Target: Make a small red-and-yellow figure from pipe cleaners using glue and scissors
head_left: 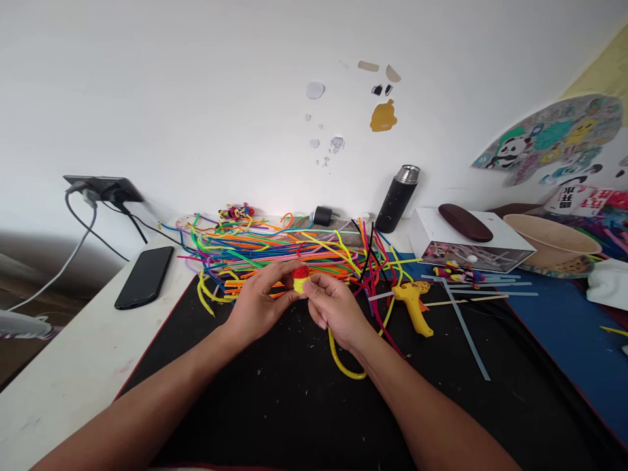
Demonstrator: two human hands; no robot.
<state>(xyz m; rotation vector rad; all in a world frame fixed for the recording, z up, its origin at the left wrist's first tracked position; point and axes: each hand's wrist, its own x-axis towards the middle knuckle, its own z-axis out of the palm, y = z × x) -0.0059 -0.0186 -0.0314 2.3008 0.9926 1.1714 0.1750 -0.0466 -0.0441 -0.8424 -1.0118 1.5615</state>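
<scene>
Between my two hands is a small roll of pipe cleaner (301, 282), red on top and yellow below. My left hand (259, 296) pinches it from the left with thumb and fingers. From the right, my right hand (338, 310) grips its yellow side. A yellow pipe cleaner tail (349, 374) loops down under my right hand onto the black mat (284, 405). Just behind both hands lies a wide heap of colourful pipe cleaners (275, 243). To the right of my right hand rests a yellow glue gun (415, 307) with a glue stick in its back.
A black phone (144, 277) lies at the left. Against the wall stand a black flask (398, 199), a white box (471, 242) with a dark red case (465, 222) on it, and a beige bowl (552, 235). Glue sticks (468, 330) and a small colourful figure (458, 273) lie at right.
</scene>
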